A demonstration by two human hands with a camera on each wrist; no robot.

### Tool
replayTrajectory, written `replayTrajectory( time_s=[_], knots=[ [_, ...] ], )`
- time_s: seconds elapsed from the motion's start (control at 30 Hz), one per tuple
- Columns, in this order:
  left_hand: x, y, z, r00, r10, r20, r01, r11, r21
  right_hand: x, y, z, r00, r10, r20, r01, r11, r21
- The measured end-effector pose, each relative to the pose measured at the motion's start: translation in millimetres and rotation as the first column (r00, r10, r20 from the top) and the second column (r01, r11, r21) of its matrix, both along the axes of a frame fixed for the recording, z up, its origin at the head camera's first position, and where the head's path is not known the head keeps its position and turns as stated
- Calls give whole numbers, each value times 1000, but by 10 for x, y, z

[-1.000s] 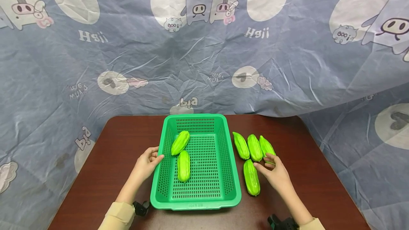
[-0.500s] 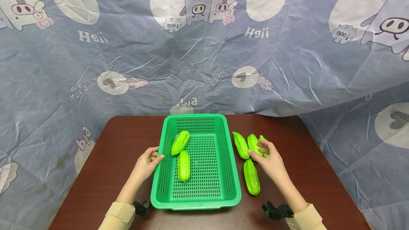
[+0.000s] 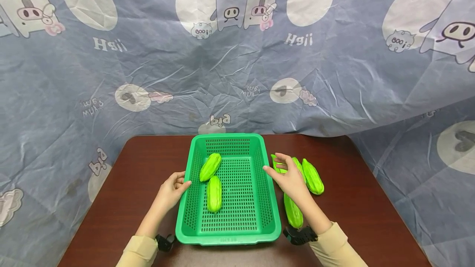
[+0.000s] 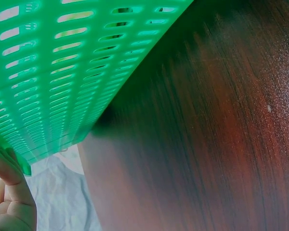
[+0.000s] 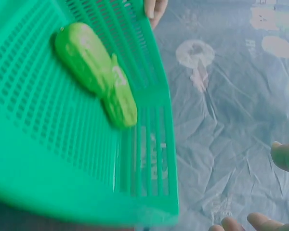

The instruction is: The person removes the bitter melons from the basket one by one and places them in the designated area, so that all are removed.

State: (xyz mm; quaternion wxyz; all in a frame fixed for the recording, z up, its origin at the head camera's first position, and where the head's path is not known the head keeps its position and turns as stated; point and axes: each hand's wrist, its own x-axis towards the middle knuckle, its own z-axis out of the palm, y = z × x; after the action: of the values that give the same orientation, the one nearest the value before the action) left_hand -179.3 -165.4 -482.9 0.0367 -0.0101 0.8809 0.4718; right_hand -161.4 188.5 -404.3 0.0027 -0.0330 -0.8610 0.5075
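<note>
A green plastic basket [image 3: 228,239] stands on the table, with two bright green bitter melons [image 3: 214,194] lying inside. My left hand [image 3: 172,188] grips the basket's left rim between thumb and fingers; the left wrist view shows the thumb [image 4: 12,180] on that rim. Over the group of bitter melons [image 3: 313,177] to the right of the basket hovers my right hand [image 3: 289,178], close to the right rim. Its thumb [image 5: 286,158] and fingers are spread apart with nothing between them. It partly hides several of the melons below, including the nearest melon [image 3: 294,213].
The dark brown wooden table [image 3: 148,155] extends left and right of the basket. Behind it hangs a grey-blue cloth [image 3: 237,65] with cartoon prints. Black wrist straps [image 3: 299,235] sit by the cream sleeves [image 3: 334,246].
My right hand has moved left from the rightmost bitter melon, across the group, to beside the basket's right rim. My left hand keeps its hold on the left rim.
</note>
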Motion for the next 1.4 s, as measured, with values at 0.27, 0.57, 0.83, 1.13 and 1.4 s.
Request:
replayTrajectory(
  time_s=[0.27,0.57,0.83,1.13,1.4],
  knots=[
    [20,-34,-11,1000,6,-7,-6,1000,11,-116,-437,-51,998,53,-21,-53,999,-3],
    [9,-62,-25,1000,0,-21,0,1000,-2,-197,-866,-155,996,91,-17,-91,996,-13],
    [-8,-74,-18,1000,-2,-28,2,1000,-7,-271,-1139,-235,989,142,-36,-142,990,15],
    [-34,-39,-19,999,4,-32,-4,1000,5,-388,-1330,-334,986,163,-36,-158,981,111],
    [-14,-42,-25,999,13,-35,-13,1000,6,-411,-1424,-467,982,185,-22,-180,973,143]
  ],
)
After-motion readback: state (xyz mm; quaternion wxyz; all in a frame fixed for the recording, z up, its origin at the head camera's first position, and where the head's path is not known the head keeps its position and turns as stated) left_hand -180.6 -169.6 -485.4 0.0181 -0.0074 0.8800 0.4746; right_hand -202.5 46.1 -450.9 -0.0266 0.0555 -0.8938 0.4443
